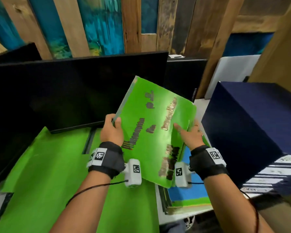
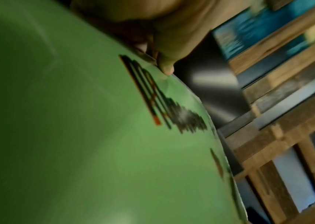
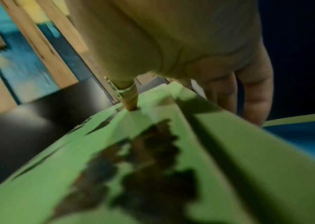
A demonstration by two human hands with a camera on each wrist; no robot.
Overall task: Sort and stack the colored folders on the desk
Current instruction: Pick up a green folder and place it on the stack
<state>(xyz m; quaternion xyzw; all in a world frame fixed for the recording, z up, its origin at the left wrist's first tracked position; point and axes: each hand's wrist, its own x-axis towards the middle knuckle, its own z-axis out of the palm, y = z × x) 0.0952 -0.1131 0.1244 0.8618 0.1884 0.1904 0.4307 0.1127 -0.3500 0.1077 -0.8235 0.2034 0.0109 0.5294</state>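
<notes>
Green-covered desk (image 1: 49, 165), left hand (image 1: 111, 130) and right hand (image 1: 190, 135) both gripping green folder (image 1: 149, 132)

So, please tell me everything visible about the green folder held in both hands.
The green folder is glossy and thin, with blurred dark print on its cover. It is held tilted above the desk. The left hand pinches its left edge; the right hand holds its right edge, thumb on top. A blue folder lies below.

We see the green folder (image 1: 151, 132) as glossy, smooth card with a light sheen and dull metallic-looking print. Wall planks (image 1: 133, 24) are rough wood, paint patchy. Monitor (image 1: 71, 91) screen is smooth black. Wrist straps (image 1: 107, 158) look like matt black cloth.
</notes>
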